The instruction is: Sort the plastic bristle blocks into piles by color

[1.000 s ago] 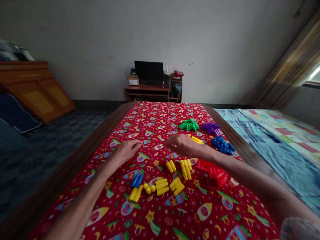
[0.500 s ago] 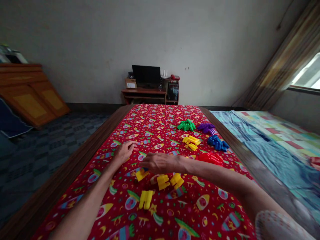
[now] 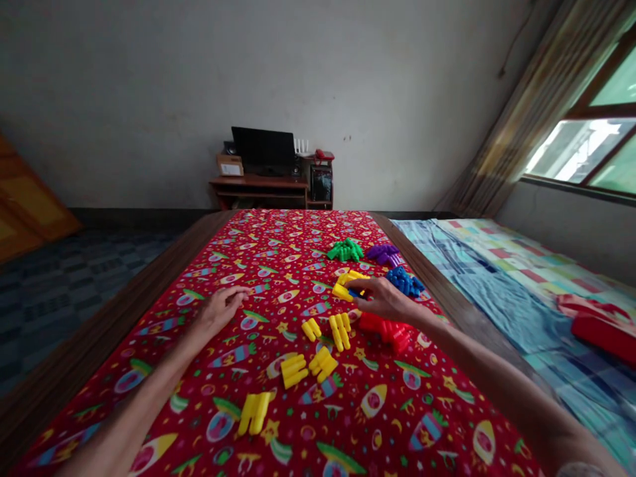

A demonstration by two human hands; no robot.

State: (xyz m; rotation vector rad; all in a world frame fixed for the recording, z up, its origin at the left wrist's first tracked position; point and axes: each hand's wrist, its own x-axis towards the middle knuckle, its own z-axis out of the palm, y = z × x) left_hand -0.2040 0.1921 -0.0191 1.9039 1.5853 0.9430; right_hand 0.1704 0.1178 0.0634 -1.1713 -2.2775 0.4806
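My right hand (image 3: 381, 298) is closed, its fingertips around a small blue plastic block (image 3: 356, 293). That hand is over the near right side of a small pile of yellow blocks (image 3: 342, 290); whether it also grips a yellow one is hidden. My left hand (image 3: 221, 310) lies on the red patterned cloth (image 3: 209, 371), fingers loosely bent and apart, holding nothing. Several loose yellow blocks (image 3: 293, 371) are scattered between my forearms. Just below my right wrist is a heap of red blocks (image 3: 387, 331).
Heaps of green blocks (image 3: 346, 250), purple blocks (image 3: 384, 254) and blue blocks (image 3: 405, 281) sit farther up the cloth. To the right is a bed (image 3: 511, 278) with a red item (image 3: 603, 338). A desk (image 3: 258, 185) with a monitor (image 3: 263, 151) stands at the wall.
My right hand has moved right and away from me, from the near scattered yellow blocks to the yellow pile. A yellow block formerly beside its fingers is gone from there. The view has turned right.
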